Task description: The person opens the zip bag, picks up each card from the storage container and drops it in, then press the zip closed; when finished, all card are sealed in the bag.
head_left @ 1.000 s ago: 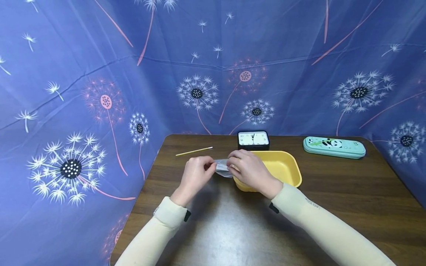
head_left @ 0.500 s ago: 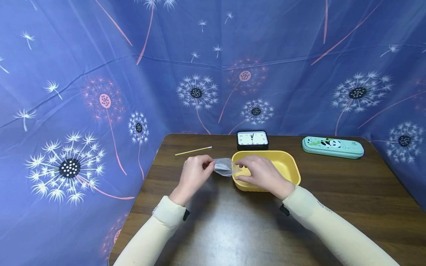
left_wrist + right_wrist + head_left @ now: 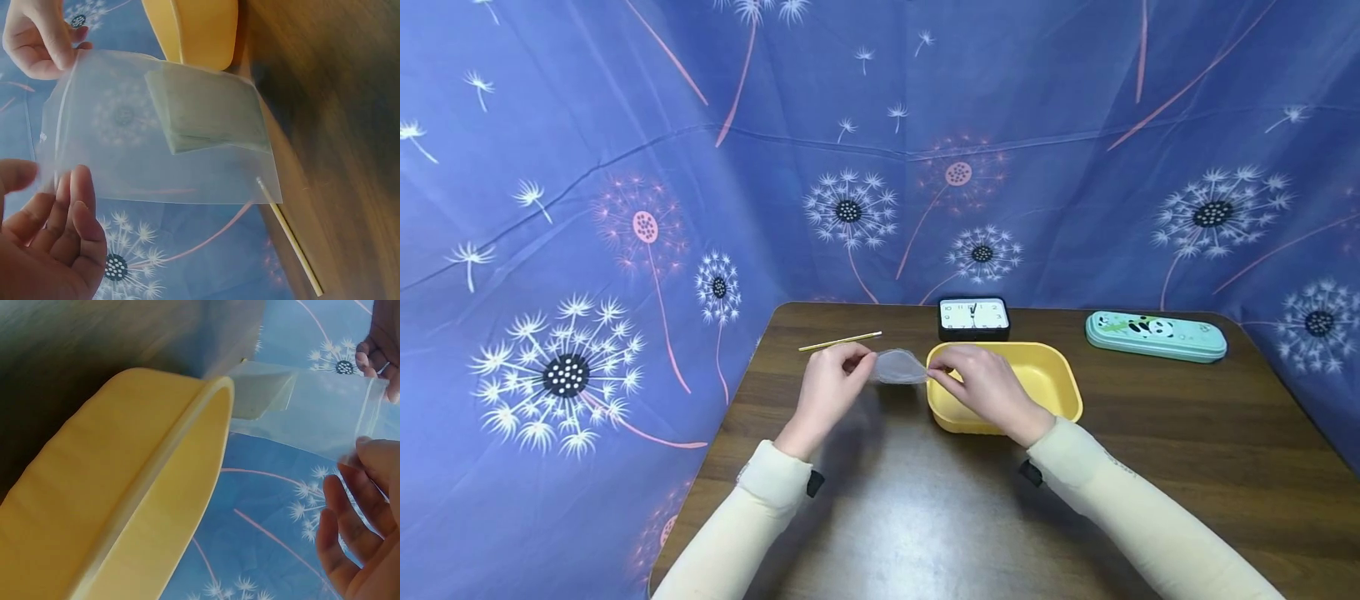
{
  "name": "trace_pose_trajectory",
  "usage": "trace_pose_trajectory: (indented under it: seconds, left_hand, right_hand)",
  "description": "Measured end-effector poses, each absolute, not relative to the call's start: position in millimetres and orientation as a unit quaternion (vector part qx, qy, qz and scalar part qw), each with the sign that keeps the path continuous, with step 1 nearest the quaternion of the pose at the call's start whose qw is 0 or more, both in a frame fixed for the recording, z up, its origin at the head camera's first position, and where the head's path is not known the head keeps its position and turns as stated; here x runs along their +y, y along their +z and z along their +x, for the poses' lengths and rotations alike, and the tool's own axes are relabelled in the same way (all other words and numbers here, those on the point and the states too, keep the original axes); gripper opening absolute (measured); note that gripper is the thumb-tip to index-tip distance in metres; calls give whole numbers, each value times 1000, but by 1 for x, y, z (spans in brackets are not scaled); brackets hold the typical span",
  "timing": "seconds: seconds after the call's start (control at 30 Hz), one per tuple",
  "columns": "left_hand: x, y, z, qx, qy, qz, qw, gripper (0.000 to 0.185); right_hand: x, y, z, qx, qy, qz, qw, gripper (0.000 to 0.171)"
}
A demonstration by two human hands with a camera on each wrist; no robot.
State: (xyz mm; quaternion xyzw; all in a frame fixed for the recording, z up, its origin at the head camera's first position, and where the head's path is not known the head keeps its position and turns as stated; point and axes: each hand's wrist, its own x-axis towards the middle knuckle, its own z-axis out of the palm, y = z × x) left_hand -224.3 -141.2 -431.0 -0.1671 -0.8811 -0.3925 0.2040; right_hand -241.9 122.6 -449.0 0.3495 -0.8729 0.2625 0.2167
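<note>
A clear zip bag (image 3: 899, 367) hangs above the table between the two hands. Through its plastic in the left wrist view shows a flat stack of thin grey-green sheets (image 3: 209, 112), down at the bag's bottom end; their exact kind is unclear. My left hand (image 3: 831, 387) pinches one end of the bag's mouth between thumb and fingers. At the other end of the mouth, my right hand (image 3: 985, 387) pinches the plastic, its remaining fingers loosely bent in the right wrist view. The zip strip (image 3: 369, 409) runs from hand to hand.
A yellow plastic basin (image 3: 1052, 379) stands below and behind the right hand. Behind it is a black-framed clock (image 3: 973, 317). A yellow pencil (image 3: 840, 342) lies beyond the left hand. The mint panda pencil case (image 3: 1156, 336) sits at the back right of the wooden table (image 3: 1150, 442).
The right hand drew off rightward from the bag with thumb and fingers apart, then came back and pinched its edge. The bag is now held slightly higher and stretched between both hands.
</note>
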Motion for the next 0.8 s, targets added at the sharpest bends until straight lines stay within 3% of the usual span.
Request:
trace_pose_trajectory:
  seconds: [0.3,0.5,0.8]
  left_hand:
    - [-153,-435,-225,-835,-500,-170,154,21]
    - [-160,-440,-227,-845,-486,-153,165,7]
    - [-162,-446,-231,-848,-478,-130,189,5]
  right_hand:
    - [114,-443,-241,-871,318,313,205,6]
    - [110,-439,-239,-873,356,288,165,6]
    - [108,-443,-240,-862,389,291,145,8]
